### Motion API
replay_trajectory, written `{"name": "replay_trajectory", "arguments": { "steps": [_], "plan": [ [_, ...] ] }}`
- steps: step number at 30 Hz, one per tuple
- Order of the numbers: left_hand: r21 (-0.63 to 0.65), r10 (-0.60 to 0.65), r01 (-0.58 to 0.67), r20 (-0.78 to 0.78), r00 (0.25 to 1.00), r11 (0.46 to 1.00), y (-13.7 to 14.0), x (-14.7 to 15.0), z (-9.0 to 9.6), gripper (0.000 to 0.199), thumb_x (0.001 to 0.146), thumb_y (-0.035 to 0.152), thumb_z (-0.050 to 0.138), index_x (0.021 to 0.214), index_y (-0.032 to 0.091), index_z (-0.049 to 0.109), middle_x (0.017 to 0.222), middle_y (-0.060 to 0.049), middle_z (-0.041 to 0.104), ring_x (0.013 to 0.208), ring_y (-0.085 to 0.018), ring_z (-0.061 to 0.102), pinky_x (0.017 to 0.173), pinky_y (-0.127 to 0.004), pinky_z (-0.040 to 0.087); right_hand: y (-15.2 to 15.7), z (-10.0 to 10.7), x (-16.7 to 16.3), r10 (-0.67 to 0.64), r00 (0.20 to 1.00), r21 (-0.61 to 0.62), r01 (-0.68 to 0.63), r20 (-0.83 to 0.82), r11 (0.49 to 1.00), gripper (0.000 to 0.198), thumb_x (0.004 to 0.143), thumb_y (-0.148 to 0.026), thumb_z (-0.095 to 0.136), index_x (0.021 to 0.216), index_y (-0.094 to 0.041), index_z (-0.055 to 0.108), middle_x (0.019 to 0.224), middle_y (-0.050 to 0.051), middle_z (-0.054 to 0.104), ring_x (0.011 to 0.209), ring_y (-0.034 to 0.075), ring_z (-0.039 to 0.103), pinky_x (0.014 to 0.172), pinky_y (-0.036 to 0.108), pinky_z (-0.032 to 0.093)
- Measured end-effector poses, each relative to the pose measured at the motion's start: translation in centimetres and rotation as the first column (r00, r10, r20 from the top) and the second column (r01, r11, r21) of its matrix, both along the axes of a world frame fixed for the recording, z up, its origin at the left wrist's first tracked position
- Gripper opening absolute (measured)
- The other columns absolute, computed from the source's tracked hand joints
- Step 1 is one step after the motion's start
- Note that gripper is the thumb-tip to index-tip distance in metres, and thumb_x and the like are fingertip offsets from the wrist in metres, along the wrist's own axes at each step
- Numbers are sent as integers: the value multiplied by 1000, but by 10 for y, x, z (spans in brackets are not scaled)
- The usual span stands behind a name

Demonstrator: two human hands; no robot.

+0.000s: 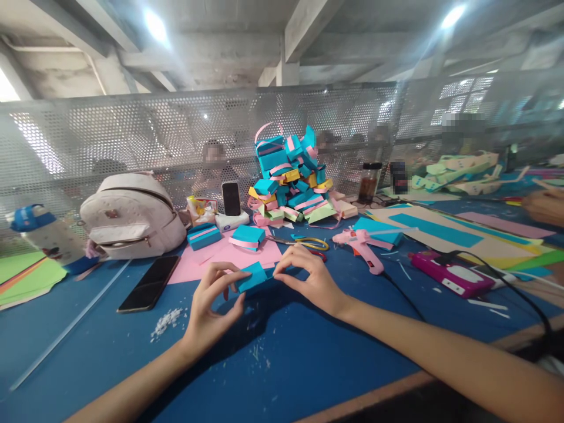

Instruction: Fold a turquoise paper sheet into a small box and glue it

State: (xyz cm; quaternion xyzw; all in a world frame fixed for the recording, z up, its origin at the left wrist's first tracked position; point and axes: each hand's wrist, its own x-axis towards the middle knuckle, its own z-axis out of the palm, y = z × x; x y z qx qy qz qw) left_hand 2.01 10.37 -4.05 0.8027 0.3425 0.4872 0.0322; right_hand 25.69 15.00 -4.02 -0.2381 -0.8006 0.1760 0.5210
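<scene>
Between my two hands, just above the blue tabletop, is a small blue paper box (254,278). My left hand (215,299) grips its left side, thumb below and fingers above. At its right end my right hand (311,276) pinches the edge or a flap between thumb and fingertips; exactly what lies in that pinch is hidden. Beyond my hands, a blue paper box with a pink strip (247,237) rests on pink paper (187,267), and a similar box (204,236) sits to its left. Scissors (311,242) lie behind my right hand.
A pink glue gun (363,247) lies to the right, its cord trailing toward me. A purple power strip (452,275) is farther right. At left are a phone (148,284), a backpack (132,217) and a bottle (53,238). Paper boxes are piled (291,182) against the mesh partition.
</scene>
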Motion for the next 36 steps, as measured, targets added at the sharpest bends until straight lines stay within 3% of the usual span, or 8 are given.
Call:
{"name": "replay_trajectory", "arguments": {
  "steps": [16, 30, 33, 36],
  "plan": [
    [-26, -10, 10, 5, 1000, 1000, -1, 0, 1, 34, 87, 11, 58, 118, 25, 63, 108, -5, 53, 70, -8, 54, 60, -23, 50, 0, 0, 0, -7, 1000, -4, 7, -6, 1000, 17, 91, -37, 65, 80, -23, 67, 82, 3, 66, 84, 20, 58, 87, 39, 43],
    [-12, -6, 5, -50, 999, 1000, 1, -5, -3, 32, 87, 17, 65, 117, 26, 63, 107, -4, 54, 78, -12, 56, 64, -25, 48, -2, -3, 1, -73, 994, 84, 66, 82, 994, 6, 89, -30, 67, 86, -25, 70, 84, 2, 66, 86, 21, 55, 83, 38, 41],
    [-15, -32, 31, -99, 995, 999, 1, -6, 8, 40, 86, 31, 69, 124, 25, 58, 107, -6, 56, 86, -17, 57, 73, -30, 50, -2, 0, 1, -84, 991, 141, 69, 106, 988, 8, 91, -31, 66, 87, -25, 70, 84, 2, 66, 86, 21, 55, 81, 37, 40],
    [-84, -72, 59, -161, 984, 995, 3, -5, 34, 35, 97, 40, 50, 128, 25, 54, 116, -8, 57, 108, -24, 55, 91, -38, 48, -3, 7, 0, -76, 987, 198, 47, 141, 979, 10, 92, -32, 64, 87, -24, 69, 86, 3, 66, 86, 21, 54, 81, 36, 39]
  ]
}}
